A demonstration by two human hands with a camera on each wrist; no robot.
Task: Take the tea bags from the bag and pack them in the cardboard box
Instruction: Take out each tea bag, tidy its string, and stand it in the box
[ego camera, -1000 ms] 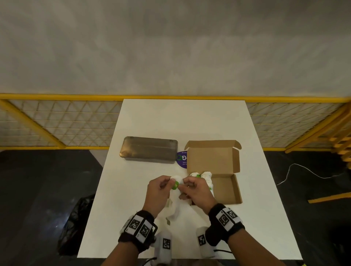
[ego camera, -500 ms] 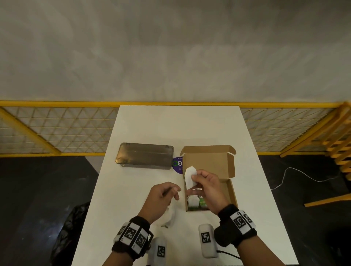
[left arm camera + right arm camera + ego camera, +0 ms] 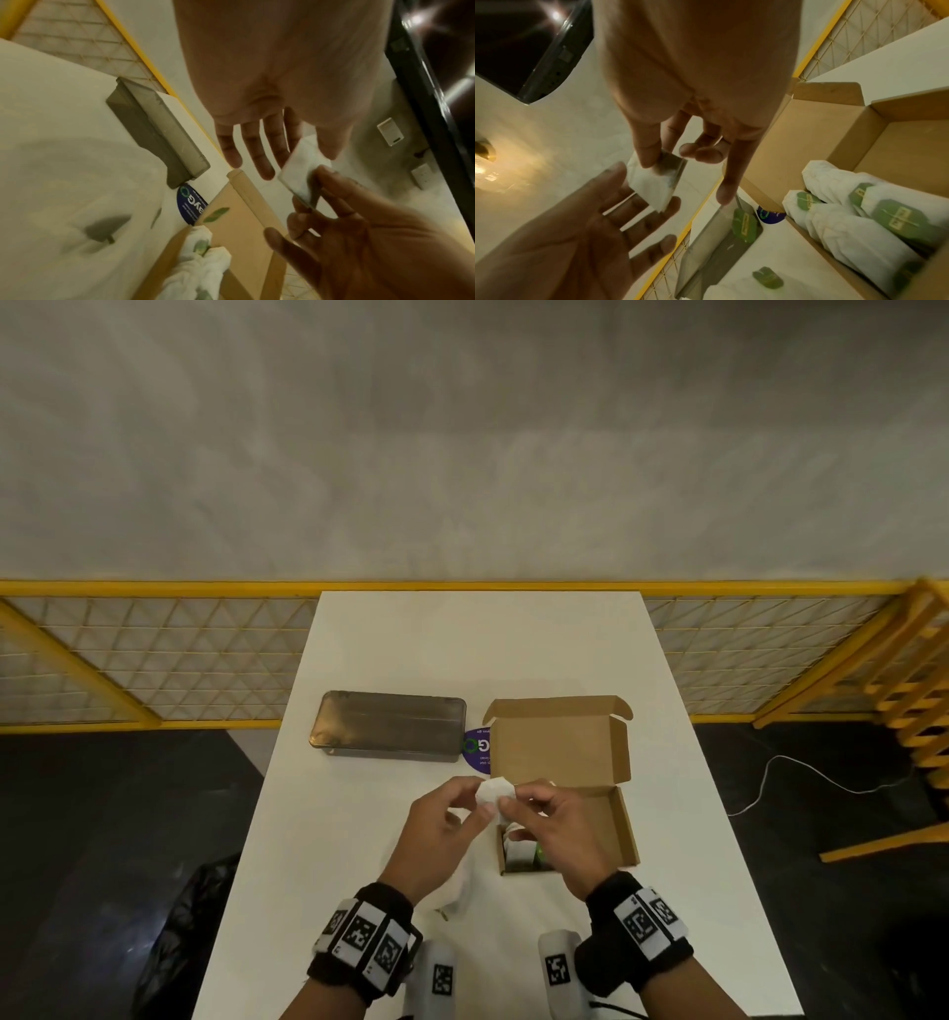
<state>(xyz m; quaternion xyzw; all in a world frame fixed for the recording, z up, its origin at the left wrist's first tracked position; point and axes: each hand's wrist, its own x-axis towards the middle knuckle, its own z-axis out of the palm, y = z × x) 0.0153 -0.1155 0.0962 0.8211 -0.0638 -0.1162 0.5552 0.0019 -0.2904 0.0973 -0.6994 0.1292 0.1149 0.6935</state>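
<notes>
1. Tea bag (image 3: 494, 792): white, flat, held in the air just left of the cardboard box (image 3: 624, 824), above the table (image 3: 462, 649). Long axis runs roughly from the left fingers toward the right ones, one end tilted upward.
2. Right hand (image 3: 557, 829): thumb and forefinger pinch the bag; nearer the box, so it looks the likelier one to carry the bag in.
3. Left hand (image 3: 441, 829): fingers fairly straight and spread, tips touching the bag's other end.
4. Box: lid open, several wrapped tea bags with green tags (image 3: 854, 213) lying in its near end.
5. Metal tin (image 3: 387, 725): closed, left of the box.
</notes>
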